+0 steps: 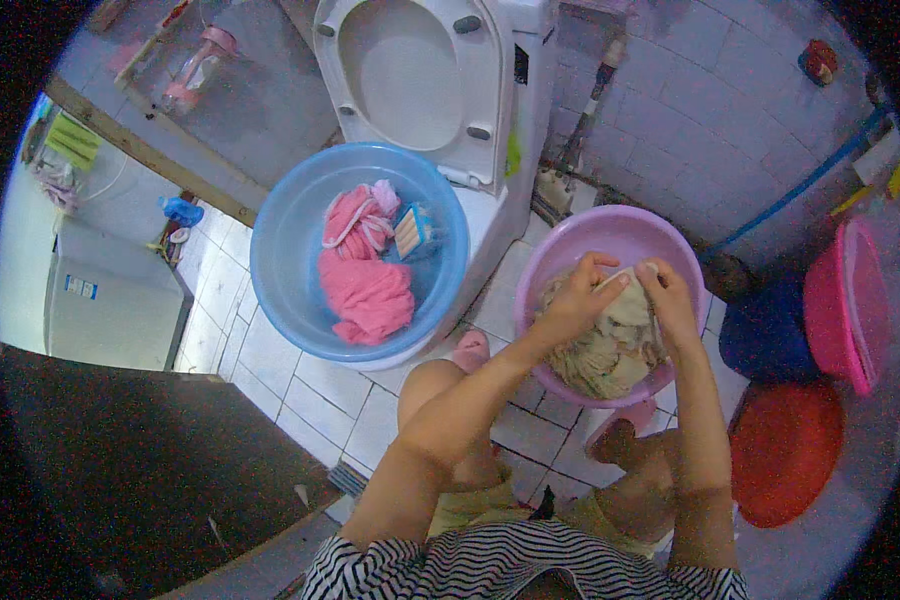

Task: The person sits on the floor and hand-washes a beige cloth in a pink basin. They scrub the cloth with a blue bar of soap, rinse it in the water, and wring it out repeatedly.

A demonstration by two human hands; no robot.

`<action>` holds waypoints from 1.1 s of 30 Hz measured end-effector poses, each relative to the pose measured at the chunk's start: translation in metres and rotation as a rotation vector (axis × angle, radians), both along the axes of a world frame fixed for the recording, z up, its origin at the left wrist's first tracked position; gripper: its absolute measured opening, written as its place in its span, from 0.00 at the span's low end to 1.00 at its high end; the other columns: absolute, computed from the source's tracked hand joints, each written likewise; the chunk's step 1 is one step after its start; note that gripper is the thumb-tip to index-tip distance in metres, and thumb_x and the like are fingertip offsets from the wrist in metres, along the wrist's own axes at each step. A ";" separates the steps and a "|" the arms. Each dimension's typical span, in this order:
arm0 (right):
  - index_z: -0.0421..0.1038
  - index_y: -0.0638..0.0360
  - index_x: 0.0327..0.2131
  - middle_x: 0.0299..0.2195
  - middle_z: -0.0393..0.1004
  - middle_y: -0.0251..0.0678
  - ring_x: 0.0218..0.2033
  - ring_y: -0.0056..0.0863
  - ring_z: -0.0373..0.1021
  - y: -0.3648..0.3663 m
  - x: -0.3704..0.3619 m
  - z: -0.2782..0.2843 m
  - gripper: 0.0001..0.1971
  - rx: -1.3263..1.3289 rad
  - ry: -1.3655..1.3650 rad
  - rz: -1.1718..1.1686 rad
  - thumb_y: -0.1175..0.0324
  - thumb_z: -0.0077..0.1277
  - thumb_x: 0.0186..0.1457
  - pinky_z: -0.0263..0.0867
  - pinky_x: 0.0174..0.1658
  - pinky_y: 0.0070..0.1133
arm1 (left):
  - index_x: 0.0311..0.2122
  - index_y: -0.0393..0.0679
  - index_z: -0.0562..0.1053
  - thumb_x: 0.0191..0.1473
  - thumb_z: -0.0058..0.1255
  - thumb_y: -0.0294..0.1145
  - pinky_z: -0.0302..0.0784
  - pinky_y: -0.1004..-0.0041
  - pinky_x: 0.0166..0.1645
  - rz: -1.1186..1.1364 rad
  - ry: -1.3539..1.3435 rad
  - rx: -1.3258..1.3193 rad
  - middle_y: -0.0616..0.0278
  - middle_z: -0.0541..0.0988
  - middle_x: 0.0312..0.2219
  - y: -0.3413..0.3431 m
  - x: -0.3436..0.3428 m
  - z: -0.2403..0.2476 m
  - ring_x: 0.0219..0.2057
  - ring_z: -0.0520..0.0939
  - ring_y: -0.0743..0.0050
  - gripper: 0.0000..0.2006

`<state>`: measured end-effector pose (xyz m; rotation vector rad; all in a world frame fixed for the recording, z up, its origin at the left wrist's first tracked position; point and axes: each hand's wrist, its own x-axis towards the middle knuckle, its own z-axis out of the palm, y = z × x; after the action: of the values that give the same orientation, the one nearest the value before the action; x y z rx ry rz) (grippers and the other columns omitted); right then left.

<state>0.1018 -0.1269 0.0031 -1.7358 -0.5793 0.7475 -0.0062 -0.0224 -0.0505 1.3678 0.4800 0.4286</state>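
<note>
Over the lilac basin [692, 258], my left hand [575, 302] and my right hand [668, 300] pinch the upper edge of a pale beige cloth [626, 305]. Its lower part lies bunched in the basin; how it folds underneath is hidden. Both hands are closed, thumbs and fingertips close to each other on the fabric. To the left, a blue basin [282, 292] rests against the toilet. It holds a pink cloth [366, 290], a second pink cloth with white trim [356, 222] and a blue scrubbing brush [414, 232] with pale bristles, lying beside them.
Behind the blue basin stands a white toilet [485, 90], its seat raised. On the right are a pink basin [850, 310], a dark blue bucket [765, 335] and a red basin [788, 455]. A blue hose [805, 195] runs along the wall. A dark brown panel [150, 470] fills the lower left.
</note>
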 end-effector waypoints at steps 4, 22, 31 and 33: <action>0.69 0.59 0.32 0.27 0.69 0.30 0.28 0.19 0.64 -0.003 0.011 -0.013 0.11 0.025 0.017 -0.004 0.61 0.47 0.53 0.62 0.32 0.19 | 0.40 0.37 0.66 0.52 0.48 0.39 0.68 0.74 0.40 -0.164 0.087 0.123 0.58 0.73 0.32 0.002 -0.005 0.034 0.34 0.73 0.76 0.16; 0.70 0.56 0.32 0.24 0.73 0.31 0.25 0.19 0.67 0.006 -0.005 -0.010 0.07 0.085 0.013 -0.048 0.64 0.50 0.52 0.63 0.28 0.19 | 0.40 0.42 0.67 0.58 0.36 0.46 0.64 0.76 0.44 0.087 0.064 -0.174 0.65 0.70 0.34 0.004 0.001 0.008 0.37 0.70 0.78 0.17; 0.71 0.61 0.25 0.20 0.71 0.45 0.20 0.39 0.69 0.009 -0.031 -0.044 0.18 -0.269 -0.633 0.000 0.56 0.41 0.55 0.61 0.25 0.29 | 0.44 0.38 0.65 0.59 0.31 0.47 0.65 0.72 0.47 -0.086 0.104 -0.315 0.62 0.71 0.39 -0.043 -0.015 0.003 0.41 0.70 0.75 0.21; 0.72 0.59 0.25 0.20 0.71 0.45 0.20 0.41 0.68 0.013 -0.027 -0.022 0.20 -0.234 -0.468 -0.070 0.54 0.39 0.55 0.60 0.25 0.32 | 0.46 0.38 0.64 0.59 0.30 0.46 0.66 0.72 0.47 -0.102 0.056 -0.375 0.62 0.70 0.40 -0.044 -0.008 -0.039 0.41 0.70 0.74 0.21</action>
<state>0.0744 -0.1137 -0.0189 -2.1570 -0.7634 0.3656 -0.0143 -0.0660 -0.0891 1.0378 0.5060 0.2035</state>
